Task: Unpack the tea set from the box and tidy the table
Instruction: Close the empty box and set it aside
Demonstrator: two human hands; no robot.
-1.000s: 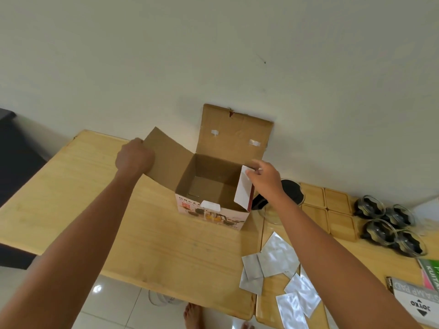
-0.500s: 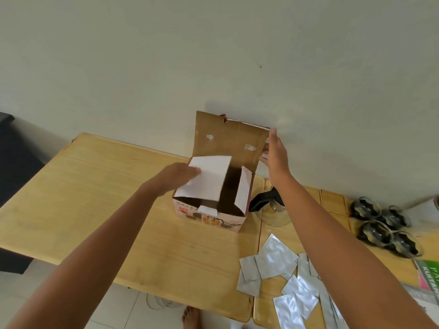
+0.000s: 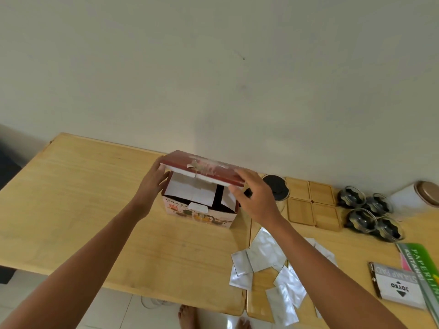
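Note:
The printed cardboard box (image 3: 199, 213) stands on the wooden table (image 3: 83, 198) near the wall. Its red top lid (image 3: 202, 168) is tilted down over the opening, with the white side flaps (image 3: 192, 189) folded inward beneath it. My left hand (image 3: 152, 184) touches the lid's left corner with straight fingers. My right hand (image 3: 255, 197) rests its fingers on the lid's right edge. A glass teapot with a black lid (image 3: 275, 188) stands just right of the box, partly behind my right hand. Four wooden coasters (image 3: 311, 203) and several glass cups (image 3: 370, 214) lie further right.
Several silver foil packets (image 3: 266, 255) lie scattered on a wooden tray (image 3: 259, 307) at the front right. A stamp pad box (image 3: 399, 287) and a green paper pack (image 3: 422, 262) sit at the right edge. A white canister (image 3: 418, 197) lies by the wall. Bare feet show below the table.
The left side flap was folded inward, then the upright back lid was swung forward and down over the box. Both hands moved from the flaps to the lid's corners.

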